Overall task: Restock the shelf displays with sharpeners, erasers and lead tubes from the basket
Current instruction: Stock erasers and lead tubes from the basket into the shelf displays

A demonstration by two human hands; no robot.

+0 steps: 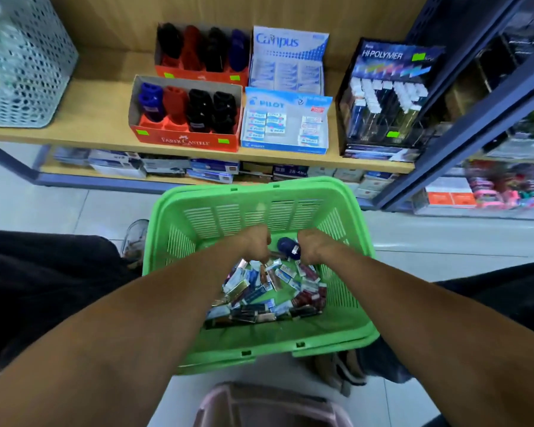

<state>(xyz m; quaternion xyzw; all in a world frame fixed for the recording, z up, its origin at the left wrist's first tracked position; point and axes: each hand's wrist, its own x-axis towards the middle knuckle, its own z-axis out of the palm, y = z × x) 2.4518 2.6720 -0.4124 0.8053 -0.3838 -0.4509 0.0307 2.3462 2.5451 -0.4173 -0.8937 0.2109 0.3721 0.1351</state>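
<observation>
- A white perforated bin [22,66] stands at the far left of the wooden shelf [99,118].
- Two red Faber-Castell boxes hold sharpeners in blue, red and black: the front box [184,140] at the shelf edge, the rear box [198,73] just behind it.
- To their right, a Campus box [289,61] of erasers sits behind a Pilot box [285,121] whose eraser rows are partly filled.
- Next along, a black Hi-Polymer display [389,97] holds upright lead tubes, beside a dark blue upright [463,97] of the shelving.
- Boxed stock [167,166] lines the lower shelf, partly hidden by the green basket [259,349] in front.
- The basket rests low before the shelf, between the person's dark-clad knees, over a pale tiled floor [43,204]; a shoe [134,238] shows at its left.
- Loose stock [265,294], mostly small packets and tubes, lies heaped on the basket's bottom.
- Both forearms reach down into the basket, wrists bent, knuckles toward the camera.
- The left hand [256,243] is curled among the packets; whether it has hold of anything cannot be told.
- A blue sharpener [289,248] sits between the two hands, above the heap.
- The right hand [313,246] is curled against the sharpener and appears to grip it; its fingers are hidden.
- A pink object [269,405] fills the bottom edge, blurred.
</observation>
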